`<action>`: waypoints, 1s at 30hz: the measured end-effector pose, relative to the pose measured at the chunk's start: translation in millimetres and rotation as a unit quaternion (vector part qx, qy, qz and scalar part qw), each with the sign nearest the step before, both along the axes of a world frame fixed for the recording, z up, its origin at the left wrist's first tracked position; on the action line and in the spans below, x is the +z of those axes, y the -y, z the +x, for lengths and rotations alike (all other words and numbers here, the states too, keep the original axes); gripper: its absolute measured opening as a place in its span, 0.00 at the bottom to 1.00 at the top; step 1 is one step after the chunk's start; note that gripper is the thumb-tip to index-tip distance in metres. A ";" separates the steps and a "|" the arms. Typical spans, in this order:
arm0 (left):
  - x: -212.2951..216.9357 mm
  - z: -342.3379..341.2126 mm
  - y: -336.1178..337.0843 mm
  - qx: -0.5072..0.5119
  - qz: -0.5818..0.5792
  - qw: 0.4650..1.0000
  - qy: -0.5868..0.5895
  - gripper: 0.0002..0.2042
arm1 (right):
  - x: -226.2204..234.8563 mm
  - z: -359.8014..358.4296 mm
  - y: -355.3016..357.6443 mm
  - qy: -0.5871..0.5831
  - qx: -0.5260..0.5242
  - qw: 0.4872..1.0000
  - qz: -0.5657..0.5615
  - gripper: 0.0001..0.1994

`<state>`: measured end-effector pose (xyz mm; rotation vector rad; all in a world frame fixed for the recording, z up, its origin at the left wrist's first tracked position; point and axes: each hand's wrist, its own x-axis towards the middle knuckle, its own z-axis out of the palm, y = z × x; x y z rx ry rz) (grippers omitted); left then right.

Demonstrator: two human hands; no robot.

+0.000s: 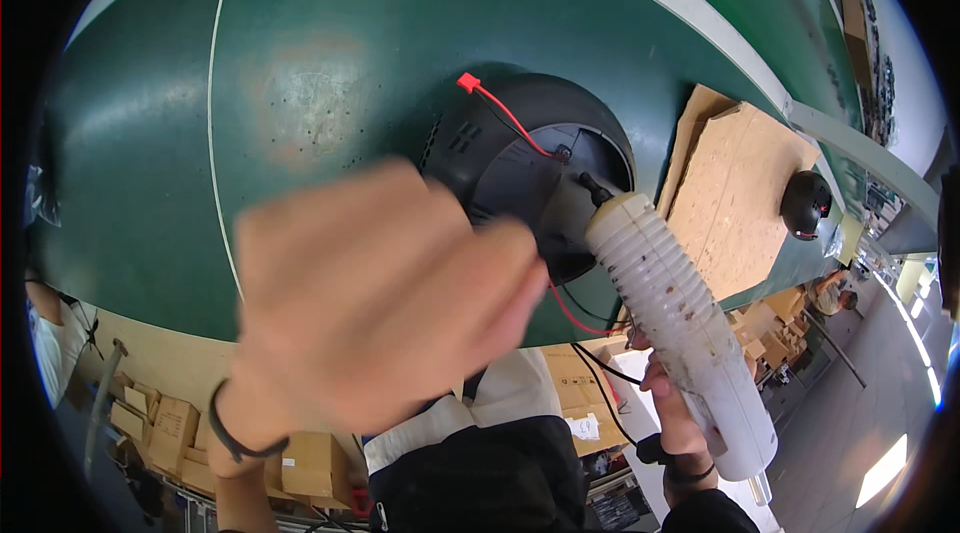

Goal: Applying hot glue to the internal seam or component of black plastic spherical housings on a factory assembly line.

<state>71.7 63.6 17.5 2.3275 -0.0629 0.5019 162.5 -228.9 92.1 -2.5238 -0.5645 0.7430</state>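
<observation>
The right hand [672,413] holds a white glue gun [680,313], tip at the black dome [520,158]. The left hand [375,298] holds the dome's near side. Gluing looks only begun.

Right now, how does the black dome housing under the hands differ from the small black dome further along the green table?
The large black dome housing lies on bare green table, open side showing, red wires attached, glue gun at it. The small black dome sits untouched by brown board. Both are rounded, glossy black.
</observation>
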 end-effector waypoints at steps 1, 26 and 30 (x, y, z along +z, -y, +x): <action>3.0 -6.7 16.3 0.009 -0.019 0.999 -0.038 0.15 | 1.3 -0.6 1.3 0.000 -0.001 1.000 -0.001 0.15; -37.5 -52.9 83.9 0.177 -0.108 0.976 0.073 0.15 | 15.7 3.8 -3.7 0.010 0.048 0.998 -0.043 0.19; -37.3 -55.5 83.2 0.146 -0.113 0.980 0.074 0.14 | 15.8 3.1 -6.6 0.010 0.062 0.997 -0.048 0.20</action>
